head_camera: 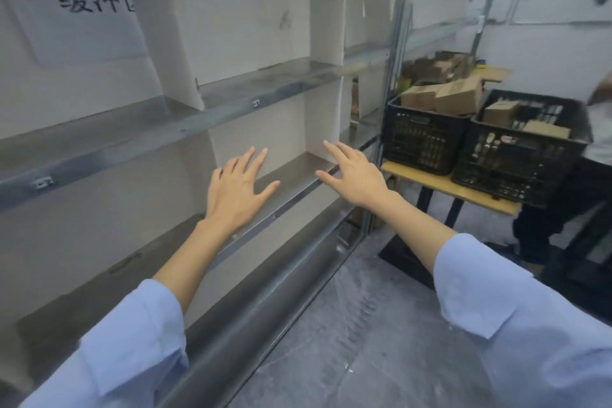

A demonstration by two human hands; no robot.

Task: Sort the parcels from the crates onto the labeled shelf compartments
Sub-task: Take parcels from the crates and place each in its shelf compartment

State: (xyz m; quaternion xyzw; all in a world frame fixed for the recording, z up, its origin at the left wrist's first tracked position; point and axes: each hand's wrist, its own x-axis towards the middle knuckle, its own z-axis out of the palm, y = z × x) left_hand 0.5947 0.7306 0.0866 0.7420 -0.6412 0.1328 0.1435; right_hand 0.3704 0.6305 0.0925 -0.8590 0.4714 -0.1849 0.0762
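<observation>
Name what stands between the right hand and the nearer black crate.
Head view: the shelf's metal upright stands between the right hand and the nearer black crate.

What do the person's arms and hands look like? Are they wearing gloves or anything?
No gloves. Both arms wear light blue shirt sleeves. The left sleeve and right sleeve have wide, loose cuffs that end partway up the forearm, so the wrists are bare. The left hand and right hand are bare too, and no ring, watch or bracelet shows.
</observation>
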